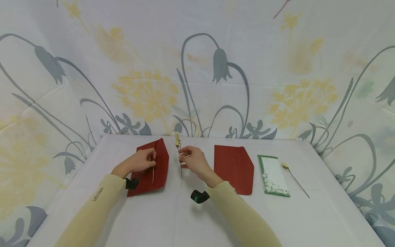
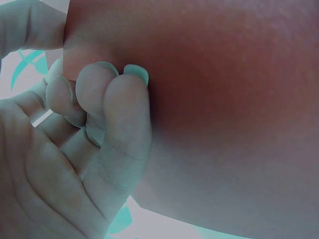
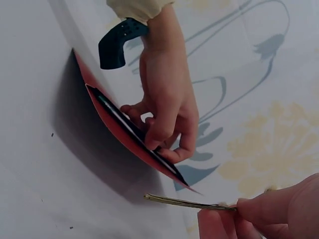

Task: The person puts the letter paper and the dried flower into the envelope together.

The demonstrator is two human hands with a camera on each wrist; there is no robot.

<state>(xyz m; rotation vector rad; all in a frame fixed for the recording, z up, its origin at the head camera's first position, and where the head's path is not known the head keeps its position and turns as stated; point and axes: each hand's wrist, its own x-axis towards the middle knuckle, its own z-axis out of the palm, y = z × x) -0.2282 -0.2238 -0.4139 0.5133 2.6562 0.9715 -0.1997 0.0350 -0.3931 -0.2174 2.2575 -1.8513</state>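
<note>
My left hand (image 1: 140,160) grips a red envelope (image 1: 162,168) and holds it tilted over the left part of the table. In the right wrist view the envelope (image 3: 119,137) gapes along one edge, and the dark and whitish edge of a card (image 3: 127,122) shows inside it. The left fingers (image 2: 124,114) curl over that edge in the left wrist view. Just right of the envelope, my right hand (image 1: 197,163) pinches a dried flower sprig (image 1: 177,140) by its stem. Its pale yellow blossoms point away from me, and the thin stem end hangs below the fingers.
Right of the right hand lies a second red envelope (image 1: 232,168). Beyond it are a white card with a green floral border (image 1: 274,175) and another dried flower sprig (image 1: 294,178). A flower-printed cloth (image 1: 197,85) hangs behind the white table (image 1: 172,219).
</note>
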